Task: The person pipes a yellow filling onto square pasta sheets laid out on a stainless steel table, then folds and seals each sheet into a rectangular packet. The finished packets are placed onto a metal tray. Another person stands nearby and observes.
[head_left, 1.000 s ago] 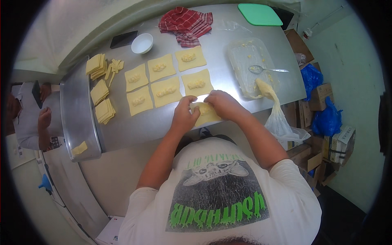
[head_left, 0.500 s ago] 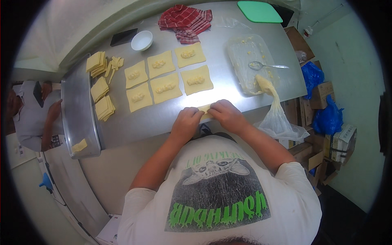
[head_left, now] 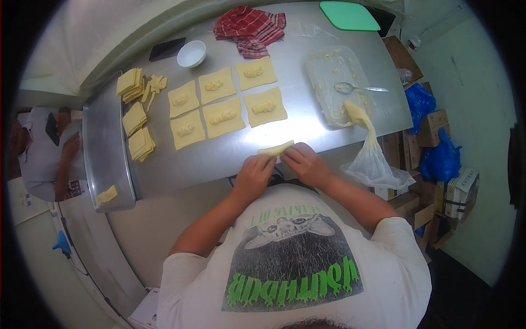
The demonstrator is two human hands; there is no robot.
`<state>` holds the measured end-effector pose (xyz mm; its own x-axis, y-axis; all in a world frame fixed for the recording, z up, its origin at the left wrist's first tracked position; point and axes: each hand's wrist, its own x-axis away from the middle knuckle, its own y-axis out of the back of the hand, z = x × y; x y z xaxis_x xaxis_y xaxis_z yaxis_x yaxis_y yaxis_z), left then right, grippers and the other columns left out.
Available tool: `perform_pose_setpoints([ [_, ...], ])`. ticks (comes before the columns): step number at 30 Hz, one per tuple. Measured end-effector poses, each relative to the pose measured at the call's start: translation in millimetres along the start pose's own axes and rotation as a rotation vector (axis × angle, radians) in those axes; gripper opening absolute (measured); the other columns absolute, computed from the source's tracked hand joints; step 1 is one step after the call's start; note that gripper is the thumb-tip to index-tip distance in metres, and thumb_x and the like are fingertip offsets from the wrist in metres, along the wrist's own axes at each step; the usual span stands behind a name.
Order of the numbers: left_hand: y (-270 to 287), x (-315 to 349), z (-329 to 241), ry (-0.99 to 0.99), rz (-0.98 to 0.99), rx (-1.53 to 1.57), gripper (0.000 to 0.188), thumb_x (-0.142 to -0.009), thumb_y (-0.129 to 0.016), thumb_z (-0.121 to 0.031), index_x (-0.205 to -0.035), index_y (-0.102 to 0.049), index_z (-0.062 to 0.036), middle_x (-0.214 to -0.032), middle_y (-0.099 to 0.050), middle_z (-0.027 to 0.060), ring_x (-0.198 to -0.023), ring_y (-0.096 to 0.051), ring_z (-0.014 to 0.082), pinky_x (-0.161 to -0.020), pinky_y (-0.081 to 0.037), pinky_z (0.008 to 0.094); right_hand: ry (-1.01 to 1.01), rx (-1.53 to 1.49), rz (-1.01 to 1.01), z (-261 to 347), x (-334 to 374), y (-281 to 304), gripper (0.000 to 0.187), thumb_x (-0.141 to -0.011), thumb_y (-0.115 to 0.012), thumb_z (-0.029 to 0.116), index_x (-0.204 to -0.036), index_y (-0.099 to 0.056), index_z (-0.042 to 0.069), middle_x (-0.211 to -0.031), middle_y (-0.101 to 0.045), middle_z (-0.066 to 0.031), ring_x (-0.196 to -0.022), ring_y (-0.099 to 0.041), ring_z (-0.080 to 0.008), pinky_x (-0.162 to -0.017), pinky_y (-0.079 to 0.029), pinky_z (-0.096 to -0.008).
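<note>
At the table's near edge, a folded piece of dough (head_left: 275, 148) shows as a pale yellow strip just beyond my fingers. My left hand (head_left: 254, 175) is closed on its near side at the left end. My right hand (head_left: 307, 163) grips the right end, thumb and fingers bent inward. The dough's underside and my fingertips are partly hidden. Ahead and to the left lie several flat dough squares, each with a lumpy pale filling; the nearest include a filled square (head_left: 264, 107) and another filled square (head_left: 225, 117).
Dough stacks (head_left: 131, 84) and cut strips lie left, beside a metal tray (head_left: 109, 164). A white bowl (head_left: 191, 54) and red checked cloth (head_left: 249, 24) sit farther back. At right are a plastic container (head_left: 323, 77), spoon (head_left: 361, 88) and piping bag (head_left: 372, 156). Another person (head_left: 44, 148) is far left.
The dough between my hands has turned up and away, so more of its strip shows beyond my fingers. Both hands have drawn slightly toward my body.
</note>
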<state>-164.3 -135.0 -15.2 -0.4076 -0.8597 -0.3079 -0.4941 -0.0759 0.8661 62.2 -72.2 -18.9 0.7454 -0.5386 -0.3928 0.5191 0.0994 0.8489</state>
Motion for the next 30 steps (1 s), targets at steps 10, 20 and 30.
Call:
perform_pose_setpoints([
  [10, -8.5, 12.7, -18.9, -0.045, 0.149, -0.340, 0.051, -0.086, -0.067, -0.020, -0.131, -0.061, 0.0050, -0.125, -0.063, 0.0163, -0.119, -0.059, 0.0277, -0.109, -0.039, 0.0486, -0.044, 0.177, 0.096, 21.2, 18.0, -10.6, 0.055, -0.078, -0.070, 0.023, -0.124, -0.064, -0.007, -0.123, -0.062, -0.0200, -0.121, -0.057, -0.0337, -0.111, -0.040, -0.0515],
  [20, -24.5, 24.2, -25.2, -0.004, 0.166, -0.432, 0.059, -0.090, -0.066, -0.035, -0.138, -0.059, 0.0002, -0.133, -0.060, 0.0173, -0.128, -0.055, 0.0271, -0.112, -0.031, 0.0586, -0.075, 0.231, 0.127, 22.6, 33.1, -21.9, 0.063, -0.081, -0.072, 0.031, -0.135, -0.061, 0.000, -0.135, -0.060, -0.0199, -0.129, -0.055, -0.0326, -0.115, -0.033, -0.0567],
  [30, -25.1, 28.9, -24.6, 0.063, 0.153, -0.387, 0.062, -0.090, -0.067, -0.037, -0.141, -0.058, -0.0017, -0.138, -0.058, 0.0153, -0.134, -0.050, 0.0256, -0.114, -0.023, 0.0601, -0.071, 0.271, 0.154, 18.0, 40.6, -28.6, 0.072, -0.080, -0.072, 0.033, -0.143, -0.056, 0.002, -0.144, -0.054, -0.0168, -0.135, -0.050, -0.0289, -0.117, -0.028, -0.0565],
])
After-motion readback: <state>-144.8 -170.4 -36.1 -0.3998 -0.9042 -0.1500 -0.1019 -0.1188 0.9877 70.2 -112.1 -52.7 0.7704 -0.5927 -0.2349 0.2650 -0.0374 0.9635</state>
